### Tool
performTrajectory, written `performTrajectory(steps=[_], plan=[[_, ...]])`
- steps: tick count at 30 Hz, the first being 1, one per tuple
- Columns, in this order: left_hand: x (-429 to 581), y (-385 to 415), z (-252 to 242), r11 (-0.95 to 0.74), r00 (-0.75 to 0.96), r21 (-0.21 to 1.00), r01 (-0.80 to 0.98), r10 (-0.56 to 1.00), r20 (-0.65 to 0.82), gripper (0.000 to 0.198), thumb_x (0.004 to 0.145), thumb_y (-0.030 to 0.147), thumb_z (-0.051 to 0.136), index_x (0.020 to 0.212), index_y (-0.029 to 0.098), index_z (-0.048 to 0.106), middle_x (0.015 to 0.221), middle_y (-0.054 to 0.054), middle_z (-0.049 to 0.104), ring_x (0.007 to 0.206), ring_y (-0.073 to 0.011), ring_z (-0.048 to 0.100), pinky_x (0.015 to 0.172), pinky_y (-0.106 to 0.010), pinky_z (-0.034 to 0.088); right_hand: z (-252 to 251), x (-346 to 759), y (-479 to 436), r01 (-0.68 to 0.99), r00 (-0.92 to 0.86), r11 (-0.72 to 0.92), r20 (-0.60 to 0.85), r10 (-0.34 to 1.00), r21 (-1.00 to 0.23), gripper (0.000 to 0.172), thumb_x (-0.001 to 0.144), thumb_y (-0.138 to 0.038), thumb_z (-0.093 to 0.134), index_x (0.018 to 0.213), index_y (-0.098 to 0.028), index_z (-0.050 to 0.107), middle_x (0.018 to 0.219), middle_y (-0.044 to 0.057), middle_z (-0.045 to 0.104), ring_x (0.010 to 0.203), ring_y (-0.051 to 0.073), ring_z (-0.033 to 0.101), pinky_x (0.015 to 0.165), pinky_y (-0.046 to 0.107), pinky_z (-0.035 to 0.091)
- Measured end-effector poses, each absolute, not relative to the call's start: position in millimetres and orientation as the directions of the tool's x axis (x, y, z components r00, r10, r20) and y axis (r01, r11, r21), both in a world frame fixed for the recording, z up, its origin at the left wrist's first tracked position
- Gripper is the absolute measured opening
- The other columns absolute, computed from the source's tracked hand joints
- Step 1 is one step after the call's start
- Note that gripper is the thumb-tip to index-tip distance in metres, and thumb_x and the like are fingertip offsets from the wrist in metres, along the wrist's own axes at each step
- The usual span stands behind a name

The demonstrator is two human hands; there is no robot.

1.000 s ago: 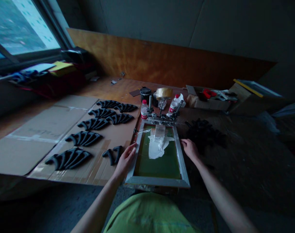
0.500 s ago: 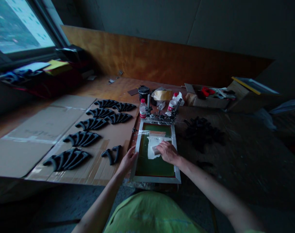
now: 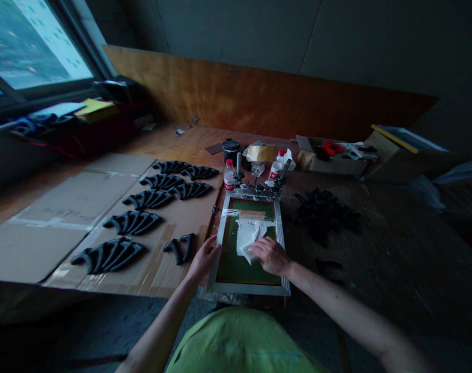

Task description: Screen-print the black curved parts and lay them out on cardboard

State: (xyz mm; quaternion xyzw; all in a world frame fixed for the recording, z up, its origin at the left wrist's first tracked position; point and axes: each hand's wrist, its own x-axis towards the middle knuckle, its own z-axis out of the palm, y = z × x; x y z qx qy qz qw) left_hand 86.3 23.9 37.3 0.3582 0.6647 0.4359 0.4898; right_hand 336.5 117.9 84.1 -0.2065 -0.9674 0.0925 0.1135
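Note:
A screen printing frame [image 3: 248,289] with silver metal edges and green mesh lies in front of me. My left hand [image 3: 205,257] grips its left edge, fingers at the rim and thumb partly hidden. My right hand [image 3: 273,256] is closed round a small squeegee [image 3: 253,255], tilted on the mesh and mostly covered by the fingers. White ink [image 3: 244,233] is smeared over the mesh just beyond it. A metal clamp [image 3: 258,190] with upright posts holds the far end of the frame. Across the upper mesh lies a brownish strip [image 3: 252,214].
Black curved parts [image 3: 133,224] lie in rows on cardboard [image 3: 61,202] at left, with a pair [image 3: 179,248] nearer the frame. A dark pile [image 3: 325,212] sits at right. Behind stand red-capped bottles [image 3: 229,176], a black tub [image 3: 231,150] and an open box [image 3: 335,163].
My right hand has drawn the squeegee a little toward me over the mesh, and the white ink reaches lower. My left hand stays on the frame's edge.

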Motion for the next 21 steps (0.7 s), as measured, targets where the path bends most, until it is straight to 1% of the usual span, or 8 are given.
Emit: performTrajectory(steps=[2, 3, 7, 9, 11, 14, 17, 21], plan=[[87, 24, 43, 0.380, -0.261, 0.925, 0.019, 0.895, -0.362, 0.072, 0.076, 0.057, 0.062, 0.134, 0.015, 0.050, 0.080, -0.004, 0.069, 0.072, -0.0199, 0.064, 0.062, -0.027, 0.049, 93, 331, 126, 0.427, -0.858, 0.864, 0.180, 0.480, -0.266, 0.012, 0.085, -0.021, 0.062, 0.095, -0.019, 0.069, 0.088, 0.006, 0.070, 0.088, 0.022, 0.058, 0.080, 0.035, 0.042], [87, 24, 48, 0.387, -0.255, 0.922, -0.002, 0.891, -0.375, 0.073, 0.075, 0.056, 0.063, 0.135, 0.016, 0.049, 0.081, -0.005, 0.069, 0.072, -0.0198, 0.065, 0.061, -0.027, 0.049, 100, 326, 134, 0.466, -0.826, 0.836, 0.194, 0.529, -0.291, 0.015, 0.084, -0.024, 0.065, 0.099, -0.021, 0.068, 0.090, 0.005, 0.070, 0.090, 0.021, 0.059, 0.081, 0.034, 0.042], [85, 27, 82, 0.363, -0.265, 0.930, -0.058, 0.892, -0.365, 0.084, 0.068, 0.057, 0.070, 0.138, 0.017, 0.047, 0.083, -0.004, 0.071, 0.070, -0.0188, 0.065, 0.061, -0.026, 0.049, 137, 307, 180, 0.621, -0.634, 0.692, 0.283, 0.720, -0.368, 0.050, 0.082, -0.030, 0.071, 0.130, -0.028, 0.056, 0.103, 0.004, 0.070, 0.095, 0.020, 0.061, 0.084, 0.031, 0.045], [85, 31, 107, 0.308, -0.317, 0.950, -0.049, 0.898, -0.307, 0.076, 0.069, 0.060, 0.069, 0.130, 0.016, 0.056, 0.087, -0.005, 0.071, 0.072, -0.0181, 0.065, 0.062, -0.025, 0.048, 151, 318, 204, 0.661, -0.531, 0.622, 0.323, 0.783, -0.420, 0.054, 0.084, -0.035, 0.068, 0.135, -0.027, 0.052, 0.098, 0.004, 0.070, 0.088, 0.019, 0.062, 0.081, 0.030, 0.046], [86, 38, 132, 0.242, -0.378, 0.969, -0.044, 0.894, -0.240, 0.064, 0.072, 0.064, 0.063, 0.112, 0.015, 0.067, 0.088, -0.005, 0.071, 0.072, -0.0172, 0.064, 0.062, -0.024, 0.047, 156, 345, 225, 0.672, -0.392, 0.529, 0.358, 0.848, -0.518, 0.046, 0.089, -0.040, 0.060, 0.131, -0.022, 0.056, 0.091, 0.004, 0.070, 0.080, 0.018, 0.062, 0.078, 0.030, 0.046], [93, 60, 167, 0.077, -0.471, 0.993, -0.085, 0.876, -0.108, 0.059, 0.078, 0.067, 0.054, 0.099, 0.014, 0.068, 0.085, -0.005, 0.069, 0.072, -0.0167, 0.063, 0.063, -0.025, 0.049, 137, 390, 236, 0.694, -0.206, 0.346, 0.286, 0.936, -0.631, 0.040, 0.094, -0.045, 0.044, 0.113, -0.016, 0.064, 0.083, 0.006, 0.068, 0.076, 0.019, 0.062, 0.075, 0.032, 0.048], [99, 91, 195, -0.123, -0.508, 0.987, -0.107, 0.860, 0.052, 0.051, 0.080, 0.063, 0.052, 0.100, 0.017, 0.062, 0.088, -0.004, 0.068, 0.076, -0.0159, 0.063, 0.065, -0.025, 0.051, 96, 403, 212, 0.719, -0.255, 0.293, 0.152, 0.955, -0.630, 0.036, 0.090, -0.049, 0.050, 0.093, -0.018, 0.067, 0.079, 0.005, 0.067, 0.076, 0.020, 0.062, 0.075, 0.034, 0.049], [105, 120, 209, -0.235, -0.520, 0.951, -0.200, 0.848, 0.100, 0.042, 0.083, 0.061, 0.051, 0.092, 0.020, 0.054, 0.076, -0.001, 0.064, 0.070, -0.0129, 0.063, 0.060, -0.021, 0.049, 51, 371, 157, 0.747, -0.474, 0.451, 0.083, 0.876, -0.489, 0.025, 0.083, -0.043, 0.066, 0.082, -0.018, 0.064, 0.091, 0.008, 0.066, 0.090, 0.021, 0.060, 0.083, 0.033, 0.047]])
